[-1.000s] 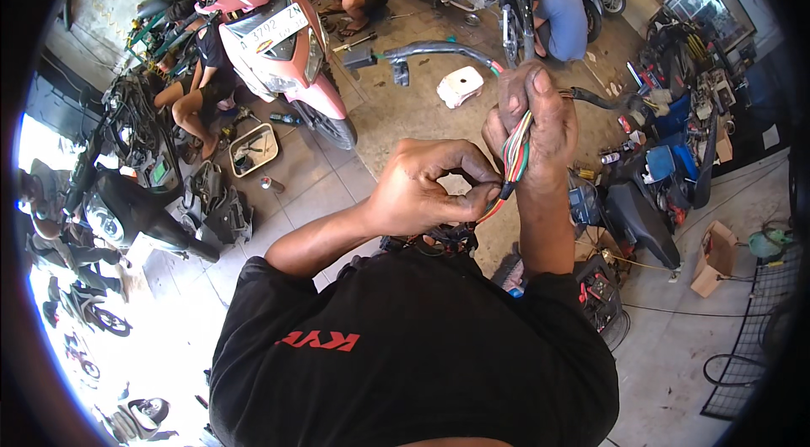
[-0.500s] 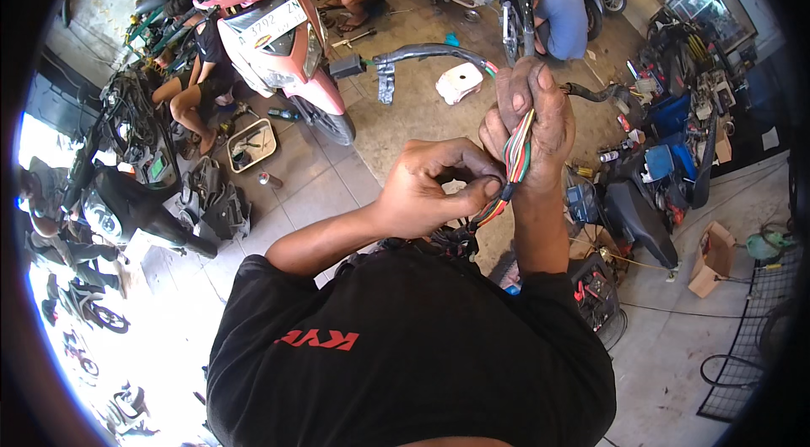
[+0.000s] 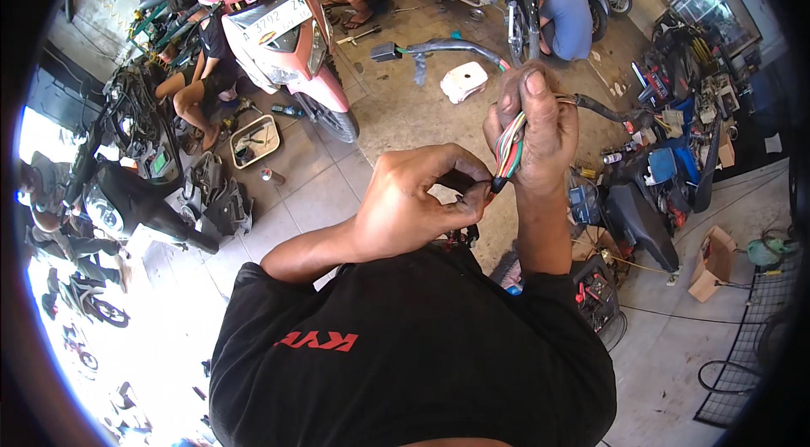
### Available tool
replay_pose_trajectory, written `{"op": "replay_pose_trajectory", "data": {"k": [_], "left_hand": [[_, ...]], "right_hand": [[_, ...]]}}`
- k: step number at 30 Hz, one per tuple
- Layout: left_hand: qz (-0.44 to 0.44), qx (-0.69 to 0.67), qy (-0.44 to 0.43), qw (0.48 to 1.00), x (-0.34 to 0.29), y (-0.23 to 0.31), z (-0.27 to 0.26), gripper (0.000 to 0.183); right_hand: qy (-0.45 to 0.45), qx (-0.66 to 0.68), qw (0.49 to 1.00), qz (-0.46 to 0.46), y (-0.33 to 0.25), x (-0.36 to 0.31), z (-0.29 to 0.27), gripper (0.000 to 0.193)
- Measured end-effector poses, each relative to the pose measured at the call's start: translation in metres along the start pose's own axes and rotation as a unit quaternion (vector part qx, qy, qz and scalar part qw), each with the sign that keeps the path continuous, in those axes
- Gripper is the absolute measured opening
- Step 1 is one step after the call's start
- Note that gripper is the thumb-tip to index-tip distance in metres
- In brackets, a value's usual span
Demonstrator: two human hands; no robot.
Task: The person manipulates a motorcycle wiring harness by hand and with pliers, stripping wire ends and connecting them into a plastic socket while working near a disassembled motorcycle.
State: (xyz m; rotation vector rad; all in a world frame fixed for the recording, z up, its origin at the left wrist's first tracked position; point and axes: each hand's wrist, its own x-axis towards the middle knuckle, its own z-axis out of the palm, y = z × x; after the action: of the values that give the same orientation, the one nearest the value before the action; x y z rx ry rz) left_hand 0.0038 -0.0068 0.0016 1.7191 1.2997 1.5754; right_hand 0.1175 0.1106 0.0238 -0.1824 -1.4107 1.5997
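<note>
A pink scooter (image 3: pixel 283 42) is parked at upper left on the tiled workshop floor (image 3: pixel 312 194), with a small tray of tools (image 3: pixel 255 140) beside its front wheel. At centre, the left hand (image 3: pixel 418 202) is pinched narrow, its fingertips (image 3: pixel 474 198) closed on the lower end of a bundle of coloured wires (image 3: pixel 509 151). The bundle is held upright, its long axis running up and slightly right into the right hand (image 3: pixel 531 130), which is wrapped in a fist around it, just above and beside the left. The two hands are nearly touching. Beyond them a white cover (image 3: pixel 464 81) lies on the floor, and a person in a blue shirt (image 3: pixel 567 21) is seen crouched by a motorcycle
</note>
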Motion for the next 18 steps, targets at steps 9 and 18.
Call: {"op": "replay_pose_trajectory", "data": {"k": [9,18], "left_hand": [[-0.004,0.033,0.012,0.999,0.0033,-0.0001,-0.0014,0.017],[-0.090,-0.080,-0.008,0.993,0.0028,-0.0046,0.0008,0.016]], "right_hand": [[-0.013,-0.047,0.999,0.003,0.0052,-0.0020,-0.0005,0.030],[-0.026,0.002,0.999,0.018,0.0049,-0.0013,0.0010,0.029]]}}
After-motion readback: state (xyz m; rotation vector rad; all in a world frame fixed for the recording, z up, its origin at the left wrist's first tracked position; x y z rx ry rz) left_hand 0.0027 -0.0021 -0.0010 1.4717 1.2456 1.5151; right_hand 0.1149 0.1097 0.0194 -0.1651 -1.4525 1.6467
